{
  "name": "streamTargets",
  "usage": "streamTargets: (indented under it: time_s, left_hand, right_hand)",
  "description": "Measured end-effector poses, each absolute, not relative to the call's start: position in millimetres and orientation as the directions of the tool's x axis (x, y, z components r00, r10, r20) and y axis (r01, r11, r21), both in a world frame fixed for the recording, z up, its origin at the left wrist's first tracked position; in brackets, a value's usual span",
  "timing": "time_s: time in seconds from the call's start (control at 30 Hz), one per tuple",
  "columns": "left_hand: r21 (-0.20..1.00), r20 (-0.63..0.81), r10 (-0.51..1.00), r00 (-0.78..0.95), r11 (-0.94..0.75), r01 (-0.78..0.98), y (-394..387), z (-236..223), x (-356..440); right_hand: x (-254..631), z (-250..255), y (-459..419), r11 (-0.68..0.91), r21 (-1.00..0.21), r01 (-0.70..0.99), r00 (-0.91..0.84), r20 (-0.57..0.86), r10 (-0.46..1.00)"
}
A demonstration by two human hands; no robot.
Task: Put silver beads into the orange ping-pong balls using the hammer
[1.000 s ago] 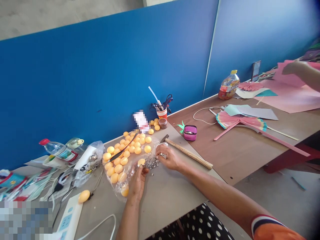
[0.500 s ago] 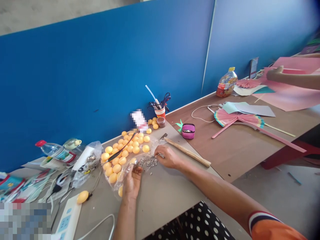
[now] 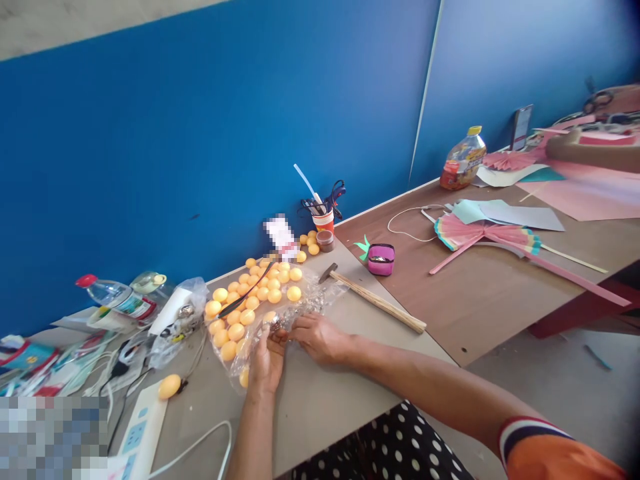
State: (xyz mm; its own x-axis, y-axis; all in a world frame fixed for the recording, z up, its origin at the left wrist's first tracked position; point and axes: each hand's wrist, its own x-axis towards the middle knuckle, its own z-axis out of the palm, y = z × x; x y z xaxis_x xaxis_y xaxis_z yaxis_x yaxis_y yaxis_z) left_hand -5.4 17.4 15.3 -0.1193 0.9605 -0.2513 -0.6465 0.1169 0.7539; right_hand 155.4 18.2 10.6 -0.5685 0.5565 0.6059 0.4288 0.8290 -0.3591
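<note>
My left hand (image 3: 267,363) and my right hand (image 3: 315,337) meet at the near edge of a clear plastic bag (image 3: 300,303) on the grey table (image 3: 325,393). Both hands have their fingers pinched together over a small shiny metal piece (image 3: 275,325) between them. Several orange ping-pong balls (image 3: 255,293) lie in and around the bag just beyond my fingers. What exactly each hand pinches is too small to name.
A hammer with a wooden handle (image 3: 377,301) lies right of the bag. A pink pouch (image 3: 381,259), a cup of pens (image 3: 324,217), water bottles (image 3: 117,298), a power strip (image 3: 140,433) and a loose orange ball (image 3: 169,386) surround me. Another person's arm (image 3: 595,152) works on pink paper far right.
My right hand has moved left from beside the hammer head to meet my left hand. The small metal pieces once spread by the bag are now hidden under the hands.
</note>
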Motion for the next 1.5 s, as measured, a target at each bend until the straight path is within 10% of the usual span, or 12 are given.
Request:
streamTargets:
  time_s: [0.5, 0.73, 0.9, 1.03, 1.5]
  left_hand:
    - [0.813, -0.205, 0.968, -0.147, 0.085, -0.576, 12.2, 18.2, 1.6]
    - [0.849, -0.142, 0.985, -0.097, 0.071, -0.523, 7.5, 16.6, 3.3]
    - [0.897, -0.105, 0.994, -0.026, 0.083, -0.435, 3.1, 18.3, 5.8]
    - [0.915, -0.108, 0.994, -0.007, 0.096, -0.391, 1.0, 18.9, 6.6]
    - [0.915, -0.118, 0.993, 0.003, 0.110, -0.388, 0.6, 17.5, 7.6]
  right_hand:
    - [145.0, -7.0, 18.2, 0.753, -0.346, 0.559, -0.638, 0.401, 0.658]
    - [153.0, -2.6, 22.8, 0.659, -0.678, 0.326, -0.403, 0.531, 0.745]
    - [166.1, 11.8, 31.5, 0.215, -0.974, 0.063, -0.288, 0.189, 0.939]
    - [170.7, 19.7, 33.9, -0.015, -0.997, -0.079, -0.311, 0.010, 0.950]
    - [172.0, 21.6, 33.7, -0.099, -0.942, -0.320, -0.462, 0.064, 0.885]
